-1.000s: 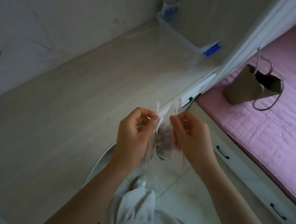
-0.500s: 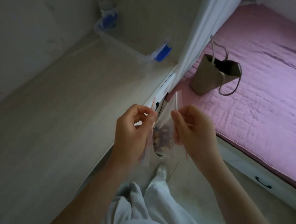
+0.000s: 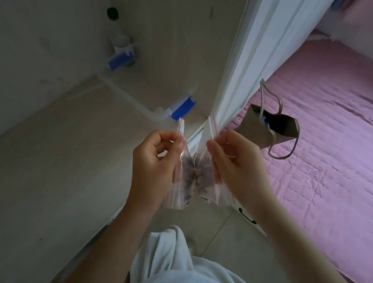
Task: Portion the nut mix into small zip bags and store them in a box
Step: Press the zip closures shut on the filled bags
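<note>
**Head view: two filled bags pinched up over the desk edge**

Head view shows two small zip bags held up side by side between the hands, above the desk's edge. The left bag (image 3: 181,177) hangs from the left hand (image 3: 155,163), pinched between thumb and fingers just under its red zip line. The right bag (image 3: 205,168) is pinched the same way by the right hand (image 3: 237,166). Both hands are closed on their bags, not spread. Each bag holds a dark clump of nut mix (image 3: 197,169) in its lower half, and the two bags touch where the clumps meet.

The step in hand looks like sealing or checking the seals before storing. To do it well, I would keep each bag upright so the nuts stay clear of the zip, run finger and thumb along the whole red line, then press out spare air so the bags lie flat in the box. Whether the zips are already shut cannot be told here.

The clear box (image 3: 137,106), with blue clips (image 3: 182,106), sits at the back of the desk (image 3: 43,168), well apart from the hands. Whether it holds any bags cannot be seen.

Counts: two bags, one box, two blue clips. Also one bottle (image 3: 120,39) behind the box, and one paper bag (image 3: 269,129) with handles on the pink bed (image 3: 336,151).
</note>
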